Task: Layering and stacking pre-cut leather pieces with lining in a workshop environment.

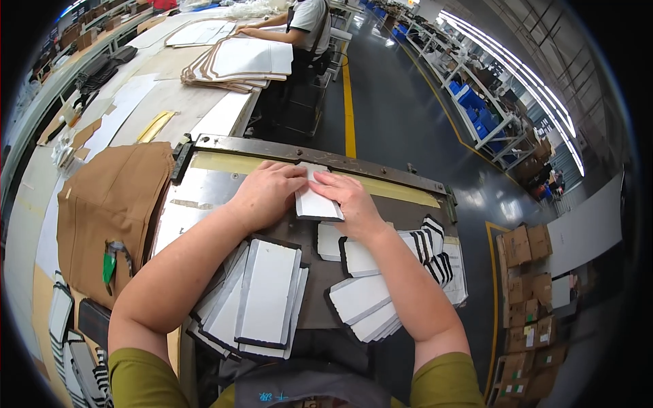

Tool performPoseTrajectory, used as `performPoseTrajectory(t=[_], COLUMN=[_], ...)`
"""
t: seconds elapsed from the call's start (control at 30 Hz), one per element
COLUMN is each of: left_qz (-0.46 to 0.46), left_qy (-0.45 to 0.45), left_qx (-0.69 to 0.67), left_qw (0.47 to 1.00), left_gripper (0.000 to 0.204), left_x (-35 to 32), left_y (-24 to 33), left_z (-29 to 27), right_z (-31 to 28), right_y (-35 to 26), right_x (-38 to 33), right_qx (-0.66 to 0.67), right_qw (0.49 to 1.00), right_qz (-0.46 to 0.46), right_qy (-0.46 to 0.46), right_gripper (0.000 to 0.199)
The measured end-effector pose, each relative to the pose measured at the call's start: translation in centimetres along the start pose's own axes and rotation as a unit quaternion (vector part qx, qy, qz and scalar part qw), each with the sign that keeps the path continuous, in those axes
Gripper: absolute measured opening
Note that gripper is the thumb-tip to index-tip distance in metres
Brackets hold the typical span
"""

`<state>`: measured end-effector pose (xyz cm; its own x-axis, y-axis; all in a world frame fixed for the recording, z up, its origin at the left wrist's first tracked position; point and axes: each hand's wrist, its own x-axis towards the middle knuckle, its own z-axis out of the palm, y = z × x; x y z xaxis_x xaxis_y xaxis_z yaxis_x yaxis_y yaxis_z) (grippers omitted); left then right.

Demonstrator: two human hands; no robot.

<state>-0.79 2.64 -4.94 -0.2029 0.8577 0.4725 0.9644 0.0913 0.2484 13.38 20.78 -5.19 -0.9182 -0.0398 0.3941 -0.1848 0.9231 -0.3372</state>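
Note:
A small white panel with a dark edge point(316, 202) lies at the far side of the metal-topped workbench, between my two hands. My left hand point(269, 192) is closed at the panel's upper left, its curled fingers pressing the far part. From the other side my right hand point(348, 200) grips the panel's right edge, thumb across the top and the other fingers partly hidden. Nearer to me, a fanned stack of white dark-edged panels point(269, 292) lies below my left forearm. More white panels point(364, 299) are spread under and beside my right forearm, some with black-striped ends point(428, 238).
A metal bar point(326, 158) runs along the bench's far edge. Brown fabric pieces point(112, 211) lie at left. Beyond, a person point(306, 30) works by stacked white sheets point(238, 58). Cardboard boxes point(527, 299) stand at right, near shelves with blue bins point(473, 102).

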Motion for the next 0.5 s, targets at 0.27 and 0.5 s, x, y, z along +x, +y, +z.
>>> performPoseTrajectory(t=[0.27, 0.5], left_qz=[-0.017, -0.026], left_qy=[0.006, 0.001], left_qx=[0.031, 0.038], left_qw=[0.999, 0.999], left_gripper=[0.035, 0.036], left_x=[-0.20, -0.04], left_y=[0.16, 0.41], left_z=[0.54, 0.31], right_z=[-0.23, -0.29], right_y=[-0.69, -0.56], right_x=[-0.10, 0.21], right_qx=[-0.011, -0.052], right_qw=[1.000, 0.999], right_qz=[0.012, 0.005], right_qy=[-0.007, 0.001], right_gripper=[0.048, 0.047])
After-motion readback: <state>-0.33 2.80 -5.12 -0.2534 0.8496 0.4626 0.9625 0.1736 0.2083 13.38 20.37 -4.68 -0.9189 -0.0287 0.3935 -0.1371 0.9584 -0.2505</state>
